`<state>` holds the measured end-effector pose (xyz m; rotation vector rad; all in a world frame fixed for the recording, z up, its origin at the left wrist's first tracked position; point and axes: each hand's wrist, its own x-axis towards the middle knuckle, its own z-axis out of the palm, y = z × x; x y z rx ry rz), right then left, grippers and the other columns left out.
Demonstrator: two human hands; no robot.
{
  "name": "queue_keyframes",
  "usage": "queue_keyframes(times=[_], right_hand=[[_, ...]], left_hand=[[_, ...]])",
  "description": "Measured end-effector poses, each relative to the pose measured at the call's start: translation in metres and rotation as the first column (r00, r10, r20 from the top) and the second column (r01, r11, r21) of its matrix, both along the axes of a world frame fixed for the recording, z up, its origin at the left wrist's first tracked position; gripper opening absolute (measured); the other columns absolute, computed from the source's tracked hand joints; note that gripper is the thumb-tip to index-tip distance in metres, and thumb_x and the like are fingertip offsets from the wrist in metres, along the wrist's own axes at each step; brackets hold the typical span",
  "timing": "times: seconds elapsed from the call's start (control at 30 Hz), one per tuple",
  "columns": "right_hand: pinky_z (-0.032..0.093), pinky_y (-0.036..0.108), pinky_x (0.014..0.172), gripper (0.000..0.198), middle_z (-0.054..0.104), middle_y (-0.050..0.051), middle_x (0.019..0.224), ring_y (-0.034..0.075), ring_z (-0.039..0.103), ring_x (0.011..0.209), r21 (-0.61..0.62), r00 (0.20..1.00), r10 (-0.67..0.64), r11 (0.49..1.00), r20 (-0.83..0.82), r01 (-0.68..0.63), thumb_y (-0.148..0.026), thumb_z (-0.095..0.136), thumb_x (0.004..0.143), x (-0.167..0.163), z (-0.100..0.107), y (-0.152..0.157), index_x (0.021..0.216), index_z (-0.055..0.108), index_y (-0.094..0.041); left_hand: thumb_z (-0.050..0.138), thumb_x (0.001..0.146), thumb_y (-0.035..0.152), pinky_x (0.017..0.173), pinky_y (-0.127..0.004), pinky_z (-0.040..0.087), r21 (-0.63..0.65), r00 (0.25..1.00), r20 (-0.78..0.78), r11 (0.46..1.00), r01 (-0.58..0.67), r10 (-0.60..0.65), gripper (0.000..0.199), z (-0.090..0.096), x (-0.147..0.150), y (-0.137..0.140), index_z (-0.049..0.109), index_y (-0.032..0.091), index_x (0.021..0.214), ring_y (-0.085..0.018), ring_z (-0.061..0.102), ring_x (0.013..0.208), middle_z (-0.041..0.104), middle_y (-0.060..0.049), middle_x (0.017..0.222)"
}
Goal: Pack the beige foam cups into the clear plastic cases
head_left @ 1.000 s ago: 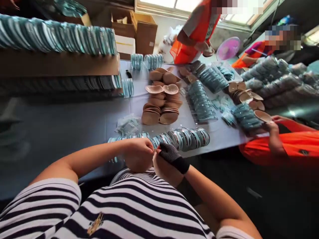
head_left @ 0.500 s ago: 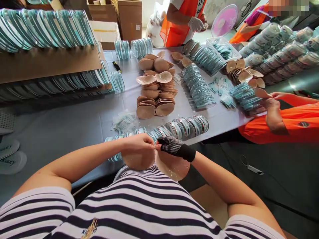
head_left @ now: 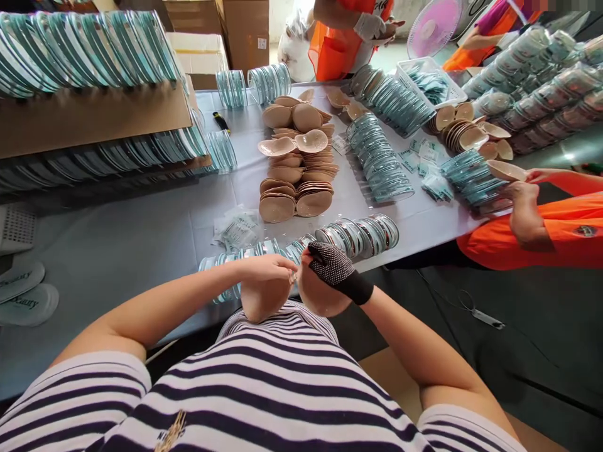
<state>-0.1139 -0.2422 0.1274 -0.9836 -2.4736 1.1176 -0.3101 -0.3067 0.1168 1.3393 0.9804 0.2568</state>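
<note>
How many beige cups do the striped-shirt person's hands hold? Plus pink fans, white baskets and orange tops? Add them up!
Beige cups held there: 2
Pink fan: 1
White baskets: 2
Orange tops: 3
Total: 8

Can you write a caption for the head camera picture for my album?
A bare left hand and a gloved right hand hold two beige cups by a crowded table.

Reads "beauty" in dark script on the two discs (head_left: 29, 315) at far left. Shows only cropped capitals, possibly "AR", on the far vest (head_left: 330, 50). Carries print too small or blurred to read on the packets (head_left: 238, 227), shirt (head_left: 259, 376), badge (head_left: 586, 231) and carton label (head_left: 262, 43).
</note>
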Motion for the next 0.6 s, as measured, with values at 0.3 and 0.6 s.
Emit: queue_keyframes(times=[0.3,0.6], right_hand=[[0.043,0.024,0.062,0.020,0.066,0.002,0.075,0.014,0.054,0.066,-0.372,0.923,0.385,0.860,0.023,-0.350,-0.031,0.057,0.087,0.019,0.008,0.010,0.087,0.067,-0.014],[0.043,0.025,0.061,0.026,0.067,0.003,0.071,0.014,0.055,0.063,-0.448,0.952,0.305,0.848,-0.024,-0.283,-0.039,0.066,0.082,0.025,-0.013,-0.028,0.079,0.070,-0.014]], left_hand=[[0.057,0.087,0.038,0.072,-0.020,0.041,0.099,0.989,0.007,0.984,0.147,-0.149,0.030,0.012,0.008,0.004,0.075,0.015,0.083,-0.014,0.060,0.080,0.069,-0.001,0.081],[0.066,0.081,0.030,0.074,-0.021,0.041,0.107,0.962,0.079,0.962,0.252,-0.261,0.016,-0.004,0.008,-0.010,0.074,0.016,0.079,-0.014,0.057,0.082,0.064,0.000,0.082]])
